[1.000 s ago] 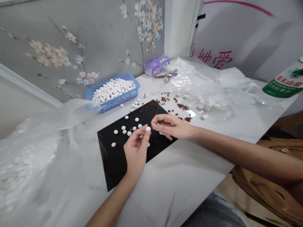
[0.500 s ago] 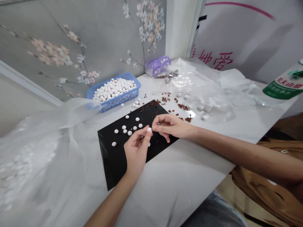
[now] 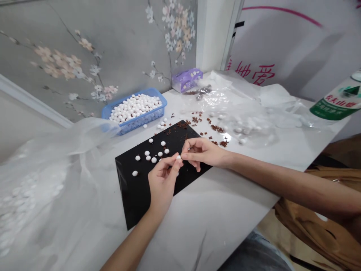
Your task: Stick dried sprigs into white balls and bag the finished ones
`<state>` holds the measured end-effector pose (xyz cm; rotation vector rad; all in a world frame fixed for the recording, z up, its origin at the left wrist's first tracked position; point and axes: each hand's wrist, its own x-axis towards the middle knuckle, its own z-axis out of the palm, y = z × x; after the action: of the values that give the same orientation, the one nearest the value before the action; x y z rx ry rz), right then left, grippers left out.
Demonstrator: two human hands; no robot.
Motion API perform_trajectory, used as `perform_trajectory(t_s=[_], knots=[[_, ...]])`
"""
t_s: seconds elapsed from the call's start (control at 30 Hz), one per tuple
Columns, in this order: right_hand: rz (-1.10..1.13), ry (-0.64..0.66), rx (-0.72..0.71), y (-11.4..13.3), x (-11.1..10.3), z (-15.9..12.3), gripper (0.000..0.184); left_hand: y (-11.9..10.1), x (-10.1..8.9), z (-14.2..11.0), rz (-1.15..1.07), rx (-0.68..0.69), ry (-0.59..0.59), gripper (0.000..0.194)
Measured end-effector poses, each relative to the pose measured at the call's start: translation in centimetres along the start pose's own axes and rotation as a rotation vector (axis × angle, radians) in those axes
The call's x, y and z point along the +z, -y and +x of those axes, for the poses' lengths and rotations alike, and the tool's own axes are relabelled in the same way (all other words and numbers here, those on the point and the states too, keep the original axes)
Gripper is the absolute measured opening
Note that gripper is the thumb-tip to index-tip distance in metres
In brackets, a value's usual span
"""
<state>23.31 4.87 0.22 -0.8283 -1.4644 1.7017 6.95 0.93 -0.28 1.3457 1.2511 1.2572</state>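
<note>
Between thumb and forefinger, my left hand (image 3: 163, 182) pinches a small white ball (image 3: 178, 157) above a black board (image 3: 135, 197). My right hand (image 3: 203, 151) is closed in a pinch, its fingertips touching the ball's right side. Whatever those right fingertips grip is too small and covered to make out. Several loose white balls (image 3: 153, 160) lie on the board left of and behind my hands, some with brown bits beneath them. Small brown star-shaped pieces (image 3: 217, 128) are scattered on the table behind my right hand.
A blue basket (image 3: 146, 114) full of white balls stands at the back, by the wall. Clear plastic bags (image 3: 251, 128) cover the right rear; another large bag (image 3: 84, 158) with white balls lies left. A purple packet (image 3: 187, 79) and a labelled bottle (image 3: 335, 101) stand farther back.
The pinched white ball has dropped very slightly and is now more covered by my fingertips. Both hands otherwise keep nearly the same pose, and the view has shifted a little.
</note>
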Motion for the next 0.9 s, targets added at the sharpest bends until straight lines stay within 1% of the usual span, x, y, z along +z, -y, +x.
perform_trajectory(t_s=[0.23, 0.3, 0.37, 0.4, 0.47, 0.5, 0.53, 0.57, 0.6, 0.63, 0.67, 0.7, 0.73, 0.83, 0.87, 0.9], knots=[[-0.023, -0.020, -0.004, 0.2, 0.3, 0.0, 0.029, 0.1, -0.2, 0.2, 0.003, 0.001, 0.028, 0.016], [-0.044, -0.008, -0.011, 0.6, 0.0, -0.1, 0.027, -0.2, -0.2, 0.5, 0.005, 0.007, 0.055, 0.016], [-0.086, -0.055, -0.066, 1.3, -0.6, -0.2, 0.023, -1.0, -0.3, 1.1, 0.029, 0.024, 0.097, 0.017], [-0.123, -0.118, -0.106, 1.8, -1.1, -0.3, 0.021, -1.4, -0.5, 1.5, 0.057, 0.037, 0.114, 0.018], [-0.226, -0.352, -0.179, 2.7, -2.4, -0.4, 0.017, -2.3, -1.3, 2.5, 0.170, 0.081, 0.119, 0.019], [-0.296, -0.480, -0.173, 3.1, -3.1, -0.5, 0.015, -2.5, -1.9, 3.0, 0.261, 0.113, 0.109, 0.019], [-0.368, -0.600, -0.156, 3.4, -3.8, -0.6, 0.014, -2.7, -2.6, 3.6, 0.374, 0.152, 0.096, 0.019], [-0.440, -0.689, -0.112, 3.6, -4.4, -0.6, 0.012, -2.8, -3.3, 4.1, 0.508, 0.187, 0.086, 0.019], [-0.510, -0.755, -0.064, 3.7, -5.0, -0.7, 0.011, -2.7, -4.1, 4.6, 0.642, 0.210, 0.082, 0.019], [-0.580, -0.788, -0.018, 3.8, -5.4, -0.7, 0.010, -2.5, -4.8, 5.0, 0.761, 0.214, 0.089, 0.019], [-0.649, -0.782, 0.023, 3.8, -5.7, -0.8, 0.008, -2.3, -5.4, 5.4, 0.856, 0.201, 0.104, 0.019], [-0.715, -0.738, 0.046, 3.8, -5.9, -0.8, 0.006, -2.1, -5.8, 5.6, 0.924, 0.179, 0.121, 0.019], [-0.775, -0.651, 0.054, 3.7, -6.0, -0.9, 0.005, -1.9, -6.1, 5.7, 0.971, 0.153, 0.137, 0.019], [-0.885, -0.261, 0.045, 3.4, -5.8, -1.0, 0.010, -1.4, -6.4, 5.9, 1.043, 0.107, 0.148, 0.020], [-0.912, -0.149, 0.033, 3.3, -5.7, -1.0, 0.013, -1.3, -6.4, 5.9, 1.056, 0.103, 0.146, 0.021], [-0.947, -0.067, 0.021, 3.1, -5.6, -0.9, 0.016, -1.3, -6.4, 5.9, 1.062, 0.103, 0.147, 0.021]])
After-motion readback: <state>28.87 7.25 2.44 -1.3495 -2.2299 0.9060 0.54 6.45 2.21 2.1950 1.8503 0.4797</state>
